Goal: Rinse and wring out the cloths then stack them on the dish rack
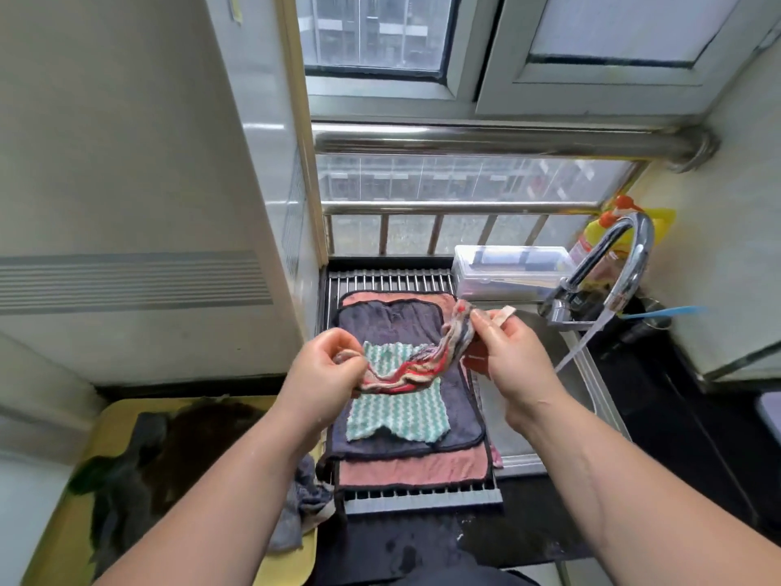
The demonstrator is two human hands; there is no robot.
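Twisted striped cloth [422,365] held over the dish rack [393,283], tap [629,255] running

Left hand [334,365] grips one end and right hand [507,357] pinches the other, so the ropey cloth sags between them above the stack. There are three flat cloths on the slatted metal rack: a fluffy pink cloth [414,471] at the bottom, a dark cloth [389,323] with piped edges on it, and a green zigzag cloth [397,412] on top. Bare slats show at 12 and 6 o'clock of the stack. The curved chrome tap is at 2 o'clock of the hands, pouring into the steel sink [591,374] beside the rack. A yellow tray [114,420] at 8 o'clock holds a crumpled dark pile.
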